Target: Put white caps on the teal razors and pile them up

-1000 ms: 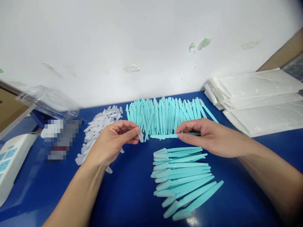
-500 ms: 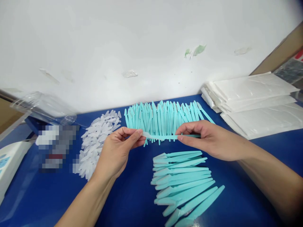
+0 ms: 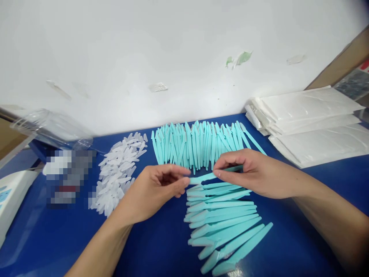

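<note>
My right hand (image 3: 243,169) pinches the handle of a turquoise eyebrow razor (image 3: 206,177), held roughly level with its capped end pointing left. My left hand (image 3: 165,184) is at that end, fingers slightly parted; the thumb is close to the tip, and I cannot tell whether it touches. Just below lies a column of turquoise razors with translucent caps (image 3: 221,217), their handles to the right. Behind my hands, a row of turquoise razors (image 3: 198,144) stretches along the wall. Left of my left hand is a heap of loose translucent caps (image 3: 119,173).
White plastic packets (image 3: 314,115) are stacked at the back right. A clear plastic container (image 3: 52,127) lies at the back left, with a blurred-out patch (image 3: 70,179) in front. A white device (image 3: 17,200) stands at the left edge of the blue table (image 3: 155,246).
Both hands have brought the razor down and nearer to the front column. The cap, earlier pinched in my left hand, now sits on the razor's end, and the left fingers have loosened.
</note>
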`<state>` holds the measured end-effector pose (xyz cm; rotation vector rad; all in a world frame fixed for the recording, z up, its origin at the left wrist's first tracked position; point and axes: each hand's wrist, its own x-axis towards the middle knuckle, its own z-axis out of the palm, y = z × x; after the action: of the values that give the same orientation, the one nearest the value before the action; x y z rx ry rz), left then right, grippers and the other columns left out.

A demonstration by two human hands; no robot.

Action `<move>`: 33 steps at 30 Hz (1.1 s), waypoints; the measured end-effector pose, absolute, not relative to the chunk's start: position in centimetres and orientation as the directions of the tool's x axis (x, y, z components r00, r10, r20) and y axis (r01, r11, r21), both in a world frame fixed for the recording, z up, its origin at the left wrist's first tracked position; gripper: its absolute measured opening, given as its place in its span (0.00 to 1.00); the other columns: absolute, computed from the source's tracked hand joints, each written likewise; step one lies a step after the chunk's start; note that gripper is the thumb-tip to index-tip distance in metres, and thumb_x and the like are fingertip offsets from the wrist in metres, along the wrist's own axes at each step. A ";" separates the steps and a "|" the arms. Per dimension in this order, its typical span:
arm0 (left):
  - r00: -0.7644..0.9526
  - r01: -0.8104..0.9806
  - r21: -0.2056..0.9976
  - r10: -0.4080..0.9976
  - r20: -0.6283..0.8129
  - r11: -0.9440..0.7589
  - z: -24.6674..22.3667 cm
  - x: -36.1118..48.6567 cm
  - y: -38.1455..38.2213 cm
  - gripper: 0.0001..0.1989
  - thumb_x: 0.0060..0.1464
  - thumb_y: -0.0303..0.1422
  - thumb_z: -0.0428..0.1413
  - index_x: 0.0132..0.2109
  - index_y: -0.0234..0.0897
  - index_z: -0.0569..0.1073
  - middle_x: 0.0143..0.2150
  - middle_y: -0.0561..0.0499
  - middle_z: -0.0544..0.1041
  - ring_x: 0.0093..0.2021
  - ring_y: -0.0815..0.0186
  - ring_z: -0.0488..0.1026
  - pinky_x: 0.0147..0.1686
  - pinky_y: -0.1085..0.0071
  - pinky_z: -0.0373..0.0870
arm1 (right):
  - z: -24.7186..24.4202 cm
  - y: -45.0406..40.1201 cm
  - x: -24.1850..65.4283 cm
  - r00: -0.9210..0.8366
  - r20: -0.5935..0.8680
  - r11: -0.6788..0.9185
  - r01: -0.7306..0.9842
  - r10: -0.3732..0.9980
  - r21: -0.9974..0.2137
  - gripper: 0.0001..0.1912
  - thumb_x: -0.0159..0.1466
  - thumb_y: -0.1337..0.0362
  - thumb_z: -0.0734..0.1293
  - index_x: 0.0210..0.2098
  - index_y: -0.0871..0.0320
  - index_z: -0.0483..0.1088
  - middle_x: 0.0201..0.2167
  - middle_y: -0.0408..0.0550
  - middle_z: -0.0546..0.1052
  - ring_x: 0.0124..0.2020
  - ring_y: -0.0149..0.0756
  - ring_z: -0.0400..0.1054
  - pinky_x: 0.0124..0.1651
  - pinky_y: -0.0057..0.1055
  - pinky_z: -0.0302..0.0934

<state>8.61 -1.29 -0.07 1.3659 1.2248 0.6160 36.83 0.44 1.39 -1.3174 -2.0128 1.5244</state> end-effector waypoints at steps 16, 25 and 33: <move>0.396 0.640 0.757 0.900 -0.183 -0.128 1.4 8.1 -1.6 0.21 0.62 0.49 0.64 0.27 0.39 0.76 0.24 0.54 0.72 0.24 0.69 0.63 0.24 0.71 0.55 | 1.3 0.2 36.8 -0.442 -0.278 0.171 0.740 0.853 -0.650 0.21 0.67 0.43 0.70 0.30 0.53 0.78 0.23 0.42 0.75 0.24 0.34 0.63 0.27 0.34 0.54; -0.091 0.810 0.583 0.995 0.037 0.052 2.3 1.0 1.4 0.25 0.59 0.54 0.63 0.27 0.39 0.72 0.21 0.56 0.64 0.23 0.69 0.58 0.23 0.72 0.54 | 0.2 4.9 32.5 -0.148 -0.102 0.071 0.841 0.984 -0.537 0.17 0.66 0.49 0.71 0.29 0.53 0.72 0.20 0.44 0.73 0.28 0.42 0.70 0.37 0.40 0.60; -0.130 0.829 0.551 0.991 0.023 0.095 2.7 -0.2 1.8 0.23 0.57 0.55 0.63 0.30 0.39 0.77 0.21 0.55 0.70 0.23 0.67 0.62 0.23 0.72 0.57 | -0.3 6.0 32.5 -0.160 -0.242 -0.045 0.742 0.957 -0.669 0.08 0.64 0.62 0.66 0.30 0.57 0.75 0.21 0.46 0.78 0.22 0.38 0.75 0.31 0.36 0.67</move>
<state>-0.21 1.82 2.68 1.7911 2.0261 0.6309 32.49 6.03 -0.34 -1.8084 -1.9351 1.0169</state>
